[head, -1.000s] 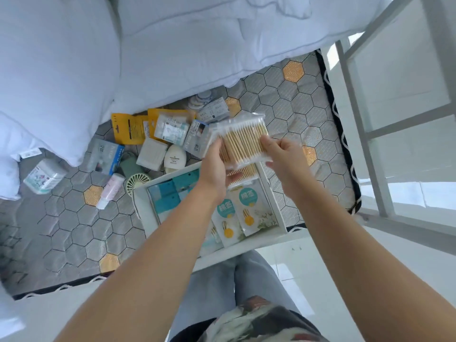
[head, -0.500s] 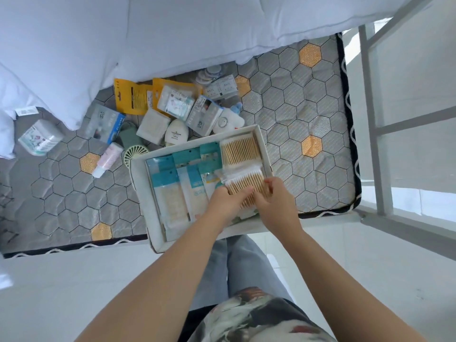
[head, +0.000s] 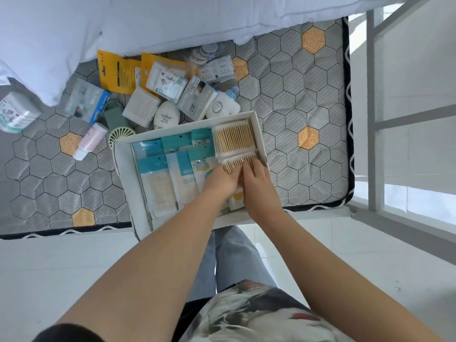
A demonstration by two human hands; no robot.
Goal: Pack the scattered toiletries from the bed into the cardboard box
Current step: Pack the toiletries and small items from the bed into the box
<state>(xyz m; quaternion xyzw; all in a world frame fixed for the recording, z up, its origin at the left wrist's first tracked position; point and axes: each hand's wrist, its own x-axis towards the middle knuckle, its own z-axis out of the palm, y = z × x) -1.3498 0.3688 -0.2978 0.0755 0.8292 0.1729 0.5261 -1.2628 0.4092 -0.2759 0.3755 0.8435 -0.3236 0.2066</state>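
The left hand and the right hand are both inside the cardboard box, side by side. Their fingers lie on top of the near cotton swab pack. I cannot tell whether the fingers pinch its edges or only press it flat. The pack rests in the right part of the box and touches the far cotton swab pack behind it.

From the left, these things lie on the mattress, outside the box:
- a white jar beside the pillow
- a blue carton
- a pink tube
- a green fan, partly hidden by the box corner
- two yellow cards
- a white square pack
- a white oval bottle
- a clear packet
- a grey carton
- a white round device

Behind them are a pair of small boxes and some round pads, half under the duvet.

The box stands at the near edge of the mattress. Its left and middle parts hold several teal sachets, which overlap each other. Its right part holds the two swab packs.

In my judgement the task is about half done. The flat sachets and the swabs are packed, but about a dozen items wait outside. Most of them are just behind the box, and the jar is well apart on the left. The bulkier ones will probably need room on top of the sachets.
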